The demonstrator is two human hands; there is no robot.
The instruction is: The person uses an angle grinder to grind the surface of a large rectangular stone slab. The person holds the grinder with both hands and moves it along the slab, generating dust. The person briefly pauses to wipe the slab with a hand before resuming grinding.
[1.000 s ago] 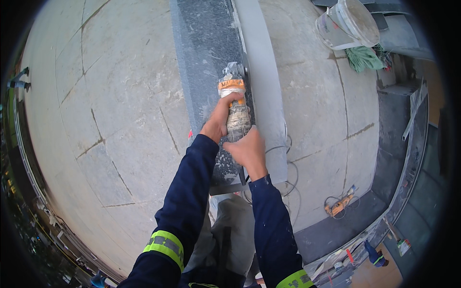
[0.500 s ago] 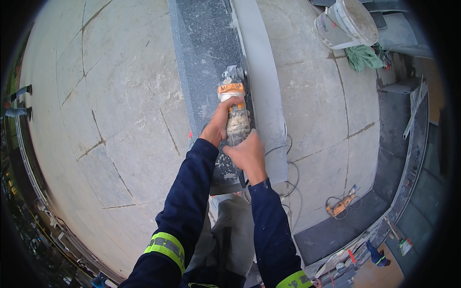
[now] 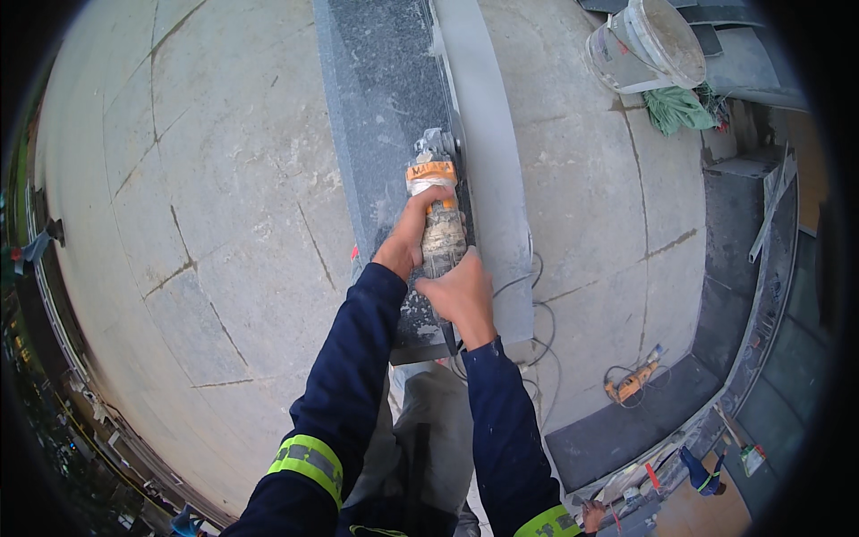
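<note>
A dusty orange angle grinder (image 3: pixel 444 231) lies along a dark speckled stone slab (image 3: pixel 385 80), its disc turned edge-on near the slab's pale right-hand edge. My left hand (image 3: pixel 410 228) is closed round the grinder's upper body, with the thumb across it. Lower down, my right hand (image 3: pixel 464 288) grips the rear end of the tool near its cord. A lighter grey sheet or panel (image 3: pixel 492 179) runs along the right side of the dark slab. The underside of the grinder is hidden.
A white bucket (image 3: pixel 640 49) and green cloth (image 3: pixel 671 110) are at upper right. A second orange power tool (image 3: pixel 633 383) and loose cables (image 3: pixel 541 322) lie at right beside dark stone ledges (image 3: pixel 635 416). Co-workers appear at lower right (image 3: pixel 702 470) and far left (image 3: pixel 36 246).
The grinder and both my hands have slid slightly toward me along the slab. A person's legs at the far left have moved downward in the picture.
</note>
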